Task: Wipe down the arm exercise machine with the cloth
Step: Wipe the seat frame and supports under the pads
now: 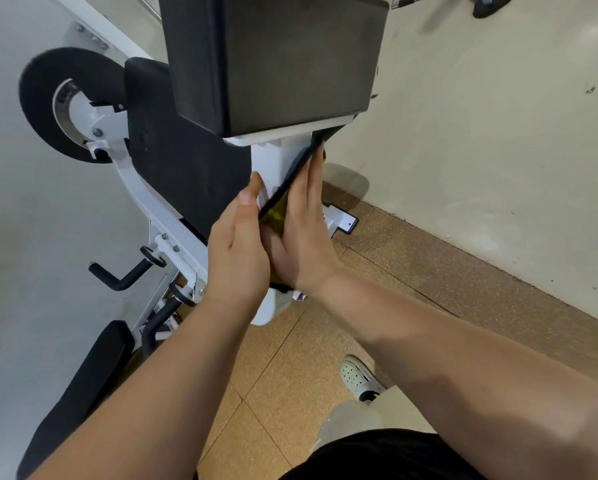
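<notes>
The cloth (273, 211) -- dark with a yellow patch -- lies against the right face of the white post (277, 157) that carries the machine's (135, 188) black pad (273, 60). The right hand (304, 233) presses it there with straight, flat fingers and does not grasp it. The left hand (237, 258) sits on the left of the post with its thumb (251, 190) up along the front. Its fingers are hidden behind the post and the other hand, so I cannot tell whether they hold the cloth's lower end or only steady the post.

The main risk is the cloth slipping. With only a flat palm behind it, a quick stroke could leave it bunched or let it drop to the floor (290, 358) at the foot of the post.

The right fingertips are also close to the top of the post, just under the pad's base plate (290, 133). A hard upward push could jam them against that edge.

The back of the post is out of sight, so it could easily be missed -- the wipe would then look finished when it is not.
</notes>
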